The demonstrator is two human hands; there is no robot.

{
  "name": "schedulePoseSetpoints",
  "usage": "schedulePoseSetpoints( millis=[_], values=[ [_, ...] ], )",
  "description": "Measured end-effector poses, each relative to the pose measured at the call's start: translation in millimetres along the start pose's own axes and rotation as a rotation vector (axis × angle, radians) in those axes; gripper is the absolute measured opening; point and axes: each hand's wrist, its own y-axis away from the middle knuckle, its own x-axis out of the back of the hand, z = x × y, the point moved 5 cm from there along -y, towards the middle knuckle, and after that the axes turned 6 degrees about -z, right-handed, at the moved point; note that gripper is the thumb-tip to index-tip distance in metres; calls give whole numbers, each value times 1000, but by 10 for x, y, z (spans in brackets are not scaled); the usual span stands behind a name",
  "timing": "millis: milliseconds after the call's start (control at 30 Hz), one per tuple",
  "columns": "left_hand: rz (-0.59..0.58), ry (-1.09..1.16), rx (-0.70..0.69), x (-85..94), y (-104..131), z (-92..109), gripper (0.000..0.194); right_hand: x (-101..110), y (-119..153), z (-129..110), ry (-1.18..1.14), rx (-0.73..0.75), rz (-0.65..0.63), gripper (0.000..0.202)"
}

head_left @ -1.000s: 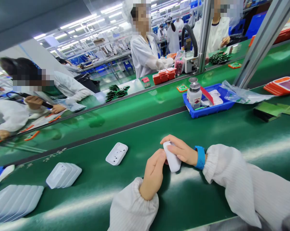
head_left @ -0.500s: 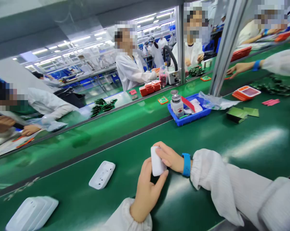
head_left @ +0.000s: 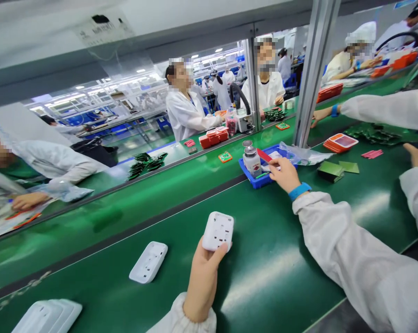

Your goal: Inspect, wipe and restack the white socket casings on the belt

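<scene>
In my left hand point(head_left: 203, 275) is a white plastic housing point(head_left: 218, 230), its inner side with small cutouts turned up toward me. The thumb presses on its lower edge and the fingers wrap behind it. My right hand point(head_left: 285, 175) reaches over the blue tray point(head_left: 259, 183), its fingers bent closed on the near end of a red flat strip point(head_left: 263, 155). A metal-topped bottle point(head_left: 252, 162) stands in the tray beside white cloth. Another white housing point(head_left: 148, 262) lies on the green belt to the left, and stacked white housings point(head_left: 51, 317) sit at the lower left.
Right of the tray lie a clear plastic bag point(head_left: 308, 156), green pads point(head_left: 331, 171), orange-framed pieces point(head_left: 340, 142) and pink strips point(head_left: 371, 154). A metal post point(head_left: 308, 78) rises behind the tray. A co-worker's sleeve point(head_left: 385, 109) reaches in from the right; others work across the belt.
My right hand has left the white housing and moved right and forward to the tray. The left hand keeps the housing, now turned so its inner side shows. The view has shifted slightly.
</scene>
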Motion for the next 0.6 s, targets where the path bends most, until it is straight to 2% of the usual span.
schedulePoseSetpoints(
  millis=[67, 133, 233, 333, 400, 533, 600],
  values=[
    [-36, 60, 17, -60, 29, 14, 47, 24, -68, 76, 102, -23, -53, 7],
    [-58, -9, -12, -102, 57, 42, 42, 19, -144, 134, 192, -42, -85, 15],
    [-31, -355, -134, -121, 100, 92, 32, -14, -308, 213, 298, -76, -120, 49],
    [-14, -692, -322, -162, 154, 148, 32, -85, -510, 272, 347, -74, -238, 74],
    [-43, -798, -433, -204, 187, 175, 31, -129, -634, 294, 346, -40, -334, 85],
    [-100, -832, -518, -252, 213, 204, 27, -196, -786, 353, 285, 8, -536, 86],
    [-100, -828, -526, -257, 215, 212, 27, -214, -815, 378, 260, 21, -592, 83]
  ],
)
